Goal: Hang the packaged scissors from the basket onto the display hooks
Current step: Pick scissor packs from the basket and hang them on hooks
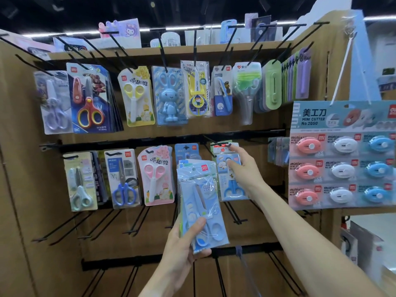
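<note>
Nearest, the left hand (184, 243) holds a stack of blue packaged scissors (201, 202) upright, its grip closed around their lower end. Beyond, the right hand (242, 168) presses a hanging scissors pack (229, 181), its grip loose, forefinger touching the middle-row display hook (219, 144).

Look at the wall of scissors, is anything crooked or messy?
A bit. The yellow-handled scissors pack and the pack with red-and-yellow handles in the top row hang tilted, not straight. The lowest hooks are bare. Nothing looks torn or dropped.
</note>
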`<state>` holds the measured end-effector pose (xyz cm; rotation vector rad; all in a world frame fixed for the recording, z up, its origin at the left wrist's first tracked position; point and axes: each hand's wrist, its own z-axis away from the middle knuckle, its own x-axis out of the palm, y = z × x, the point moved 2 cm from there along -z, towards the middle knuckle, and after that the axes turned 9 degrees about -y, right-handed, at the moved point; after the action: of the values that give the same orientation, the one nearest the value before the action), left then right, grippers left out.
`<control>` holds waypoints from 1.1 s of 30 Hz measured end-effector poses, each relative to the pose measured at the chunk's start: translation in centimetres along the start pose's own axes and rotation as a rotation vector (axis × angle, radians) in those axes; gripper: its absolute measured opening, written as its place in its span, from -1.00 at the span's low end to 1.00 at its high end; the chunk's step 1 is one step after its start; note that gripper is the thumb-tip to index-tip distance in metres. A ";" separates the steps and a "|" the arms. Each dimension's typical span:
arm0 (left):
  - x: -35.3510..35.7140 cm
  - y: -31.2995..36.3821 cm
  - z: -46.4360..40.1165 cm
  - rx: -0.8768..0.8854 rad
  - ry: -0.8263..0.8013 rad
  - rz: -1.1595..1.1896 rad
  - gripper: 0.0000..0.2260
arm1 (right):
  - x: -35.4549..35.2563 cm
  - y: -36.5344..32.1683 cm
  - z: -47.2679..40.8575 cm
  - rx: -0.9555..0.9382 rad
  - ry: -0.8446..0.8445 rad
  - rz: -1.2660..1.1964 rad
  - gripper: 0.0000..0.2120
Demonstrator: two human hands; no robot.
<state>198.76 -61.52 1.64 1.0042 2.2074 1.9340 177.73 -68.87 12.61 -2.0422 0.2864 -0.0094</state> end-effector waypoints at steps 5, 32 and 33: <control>0.5 0.3 0.0 0.009 -0.012 -0.012 -0.57 | 0.1 0.7 -1.6 0.033 0.027 0.284 -0.55; -1.1 -0.8 -1.2 0.001 0.033 0.025 -0.53 | -0.7 -0.6 4.6 -0.184 0.078 0.007 -0.51; -1.1 -0.7 -1.2 0.004 0.031 0.024 -0.53 | -0.7 -0.4 4.0 -0.184 0.077 0.042 -0.51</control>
<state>198.81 -63.08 0.83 1.0127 2.2261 1.9690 177.64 -65.05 11.19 -2.2214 0.3903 -0.0377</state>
